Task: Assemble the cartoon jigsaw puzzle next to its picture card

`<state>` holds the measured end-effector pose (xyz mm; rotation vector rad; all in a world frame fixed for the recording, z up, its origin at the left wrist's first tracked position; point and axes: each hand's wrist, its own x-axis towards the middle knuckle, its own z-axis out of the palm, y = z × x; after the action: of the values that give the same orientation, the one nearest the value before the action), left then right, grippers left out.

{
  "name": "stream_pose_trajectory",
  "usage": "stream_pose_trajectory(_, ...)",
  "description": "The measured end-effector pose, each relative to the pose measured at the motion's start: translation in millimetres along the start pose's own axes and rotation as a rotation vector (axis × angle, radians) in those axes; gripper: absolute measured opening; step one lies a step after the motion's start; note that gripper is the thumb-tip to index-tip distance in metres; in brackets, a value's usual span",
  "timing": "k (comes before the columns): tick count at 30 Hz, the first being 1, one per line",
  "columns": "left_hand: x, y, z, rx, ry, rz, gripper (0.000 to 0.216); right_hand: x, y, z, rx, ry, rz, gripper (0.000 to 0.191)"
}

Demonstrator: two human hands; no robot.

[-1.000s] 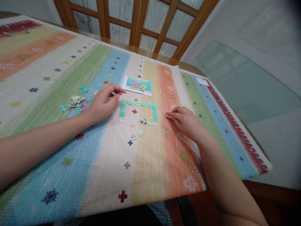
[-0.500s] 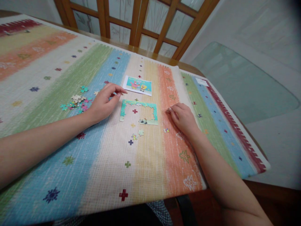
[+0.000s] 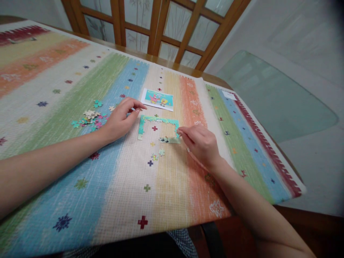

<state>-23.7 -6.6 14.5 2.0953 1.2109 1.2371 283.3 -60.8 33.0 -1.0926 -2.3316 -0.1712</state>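
Observation:
A partly joined jigsaw puzzle border point(image 3: 158, 119) lies on the striped cloth, with a teal top and sides and a gap along its lower left edge. My right hand point(image 3: 200, 143) pinches at its right side, thumb and forefinger together on what looks like a small puzzle piece, mostly hidden. Near the upper left corner, my left hand point(image 3: 122, 116) rests with loosely bent fingers, thumb apart from forefinger, and nothing visible in them. Above the border is a printed reference picture point(image 3: 158, 99) of cartoon figures. Loose puzzle pieces point(image 3: 161, 152) lie below the border.
A pile of loose puzzle pieces point(image 3: 91, 116) sits left of my left hand. The striped tablecloth point(image 3: 129, 186) covers the table. A small white label point(image 3: 229, 95) lies near the far right edge. Wood-framed glass doors point(image 3: 153, 34) stand beyond the table.
My right hand has moved left from the orange stripe to the border's right side. It now covers most of the loose piece there. My left hand has hardly moved.

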Motion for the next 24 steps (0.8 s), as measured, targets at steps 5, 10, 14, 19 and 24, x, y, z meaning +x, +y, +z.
stream_pose_trajectory(5,-0.9,-0.2,0.8,0.007,0.008,0.012,0.02,16.0,-19.0,15.1,0.005,-0.067,-0.284,0.026)
stream_pose_trajectory(10,-1.8,-0.7,1.5,0.002,0.012,0.038,0.021,21.9,-10.4,33.2,0.035,-0.167,-0.355,0.031)
stream_pose_trajectory(14,-2.1,-1.1,2.1,-0.003,0.008,0.059,0.021,22.3,-7.8,34.1,0.026,-0.102,-0.42,0.032)
stream_pose_trajectory(19,-2.4,-1.7,2.9,0.008,0.004,0.052,0.022,22.5,-12.5,27.8,-0.015,-0.054,-0.356,0.03)
stream_pose_trajectory(24,-2.6,-1.7,3.2,-0.008,0.019,0.098,0.021,17.4,-11.1,25.1,0.019,-0.069,-0.252,0.032)
